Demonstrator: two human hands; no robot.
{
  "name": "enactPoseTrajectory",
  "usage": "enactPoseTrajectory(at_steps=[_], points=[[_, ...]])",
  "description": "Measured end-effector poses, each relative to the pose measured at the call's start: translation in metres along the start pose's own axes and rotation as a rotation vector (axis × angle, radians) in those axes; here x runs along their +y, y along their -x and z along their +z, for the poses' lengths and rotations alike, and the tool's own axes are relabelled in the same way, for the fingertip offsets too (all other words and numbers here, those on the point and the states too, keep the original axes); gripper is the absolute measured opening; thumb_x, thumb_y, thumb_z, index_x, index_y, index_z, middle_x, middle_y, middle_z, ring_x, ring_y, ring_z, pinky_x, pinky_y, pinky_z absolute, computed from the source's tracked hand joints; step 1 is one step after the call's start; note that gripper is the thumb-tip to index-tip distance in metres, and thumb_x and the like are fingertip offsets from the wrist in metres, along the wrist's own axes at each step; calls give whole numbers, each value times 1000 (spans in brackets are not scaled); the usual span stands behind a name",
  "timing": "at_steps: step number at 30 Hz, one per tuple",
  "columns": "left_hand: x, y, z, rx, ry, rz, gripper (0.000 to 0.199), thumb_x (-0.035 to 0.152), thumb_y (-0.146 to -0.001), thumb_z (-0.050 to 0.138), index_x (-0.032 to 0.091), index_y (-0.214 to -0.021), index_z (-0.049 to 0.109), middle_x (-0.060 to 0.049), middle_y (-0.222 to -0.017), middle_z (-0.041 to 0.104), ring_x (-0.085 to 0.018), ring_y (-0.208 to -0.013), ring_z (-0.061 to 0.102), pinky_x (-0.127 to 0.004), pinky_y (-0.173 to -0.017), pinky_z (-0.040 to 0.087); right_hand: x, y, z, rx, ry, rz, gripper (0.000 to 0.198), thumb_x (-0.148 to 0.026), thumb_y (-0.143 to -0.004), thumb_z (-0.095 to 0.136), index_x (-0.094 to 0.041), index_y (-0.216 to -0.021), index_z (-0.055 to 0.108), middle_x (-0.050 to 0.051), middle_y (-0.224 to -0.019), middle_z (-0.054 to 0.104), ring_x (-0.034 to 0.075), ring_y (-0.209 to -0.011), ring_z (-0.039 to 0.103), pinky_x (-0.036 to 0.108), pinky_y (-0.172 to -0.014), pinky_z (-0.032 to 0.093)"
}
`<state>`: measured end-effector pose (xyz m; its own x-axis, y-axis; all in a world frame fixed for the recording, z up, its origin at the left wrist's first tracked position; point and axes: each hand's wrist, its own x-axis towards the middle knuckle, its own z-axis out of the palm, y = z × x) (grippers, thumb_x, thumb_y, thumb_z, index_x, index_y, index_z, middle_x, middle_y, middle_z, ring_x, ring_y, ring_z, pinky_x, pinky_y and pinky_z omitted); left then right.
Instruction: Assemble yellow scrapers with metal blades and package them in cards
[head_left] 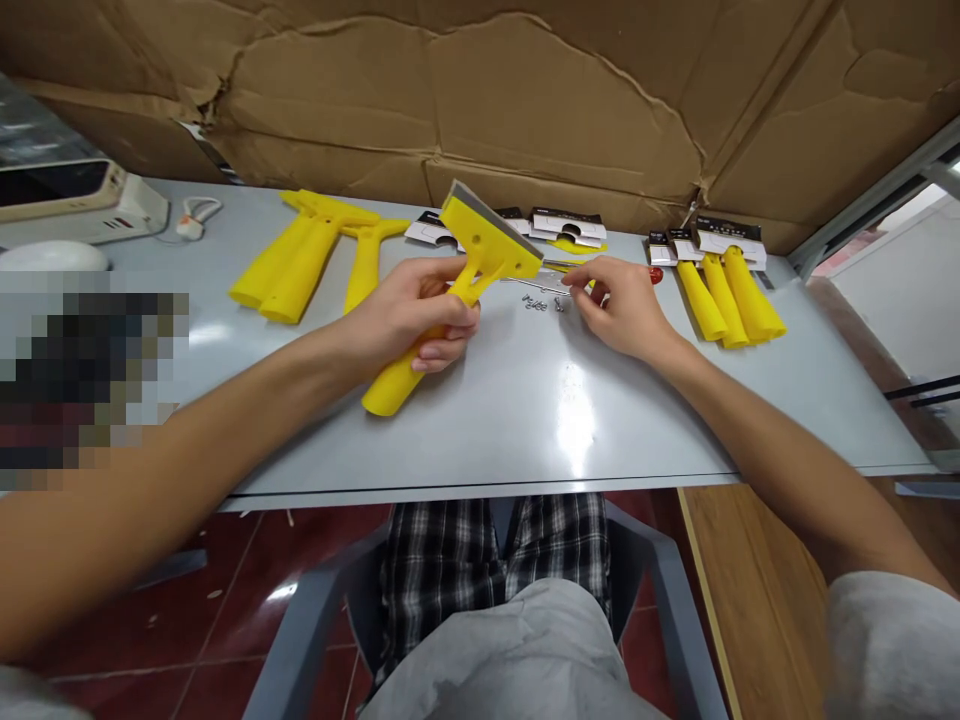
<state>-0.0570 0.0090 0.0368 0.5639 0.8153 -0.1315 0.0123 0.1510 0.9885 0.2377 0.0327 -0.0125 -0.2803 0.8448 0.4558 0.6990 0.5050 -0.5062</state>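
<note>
My left hand is closed around the handle of a yellow scraper, holding it tilted above the table with its wide head up and to the right. A grey strip runs along the head's top edge, and small holes show in its face. To the right, my right hand hovers low over the table with thumb and fingertips drawn together. Whatever may be between them is too small to make out. Several small screws lie just left of those fingertips. Behind the right hand, a red screwdriver handle peeks out.
More yellow scrapers lie at the left rear of the grey table. Several carded yellow handles lie at the right. Black-and-white cards sit at the back against a cardboard sheet. A white device stands far left.
</note>
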Motion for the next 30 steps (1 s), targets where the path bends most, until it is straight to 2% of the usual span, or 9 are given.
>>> enactPoseTrajectory(at_steps=[6,13,18,23,30], points=[[-21,-8,-14,-84,188,-7,30,17,-78,77,24,-92,51,9,-60,46,-4,-33,27,-13,-29,27,4,0,-2,-145,109,-52,24,-21,-94,68,-16,-109,87,10,-100,75,19,-82,62,37,-91,50],[-31,-17,-28,-172,242,-31,31,20,-76,79,24,-85,50,9,-57,44,-4,-32,20,-13,-27,26,5,1,2,-165,116,-37,23,-18,-94,68,-17,-103,89,9,-96,76,18,-80,60,34,-84,46],[-28,-15,-31,-267,225,-56,32,21,-81,77,25,-86,46,8,-59,45,-5,-33,24,-13,-29,32,2,1,2,-187,127,-28,24,-19,-95,67,-17,-104,89,10,-96,76,19,-82,61,34,-83,45],[-20,-4,-20,-197,238,-40,18,14,-90,64,22,-90,47,9,-63,43,-3,-42,19,-7,-36,32,0,0,0,-196,127,-9,20,-19,-95,67,-16,-100,87,10,-95,76,20,-84,63,35,-85,46],[-15,-1,-18,-218,196,-81,20,10,-88,64,20,-98,50,9,-64,50,-3,-41,27,-10,-35,36,3,-1,0,-185,125,-20,22,-15,-94,63,-16,-98,84,11,-98,78,23,-90,66,37,-88,47]])
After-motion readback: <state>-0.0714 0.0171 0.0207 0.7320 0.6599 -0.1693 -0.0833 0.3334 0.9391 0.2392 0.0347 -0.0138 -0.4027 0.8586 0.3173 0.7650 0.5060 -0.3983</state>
